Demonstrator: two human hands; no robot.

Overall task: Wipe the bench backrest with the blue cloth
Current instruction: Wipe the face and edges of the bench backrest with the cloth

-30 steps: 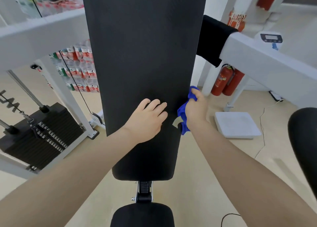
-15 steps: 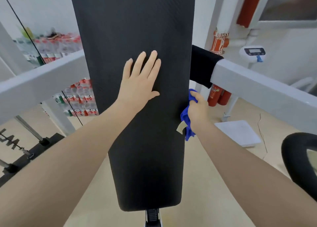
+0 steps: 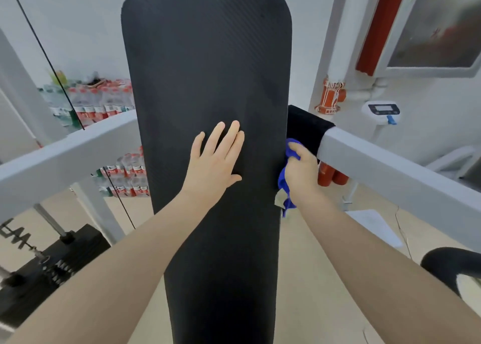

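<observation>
The tall black bench backrest (image 3: 208,57) fills the middle of the view, tilted up and away from me. My left hand (image 3: 214,161) lies flat on its padded face near the centre, fingers spread and pointing up. My right hand (image 3: 303,170) is closed around the bunched blue cloth (image 3: 283,182) and presses it against the backrest's right edge. Part of the cloth hangs below my fist, with a small pale tag showing.
A white machine frame bar (image 3: 390,172) with a black pad (image 3: 307,127) runs right of my right hand; another white bar (image 3: 65,151) crosses on the left. A weight stack (image 3: 52,265), cable, stacked water bottles (image 3: 104,101), red extinguishers and a floor scale surround the bench.
My left hand slid up the backrest from its lower part to the middle. My right hand with the cloth moved up along the right edge, and my view tilted upward.
</observation>
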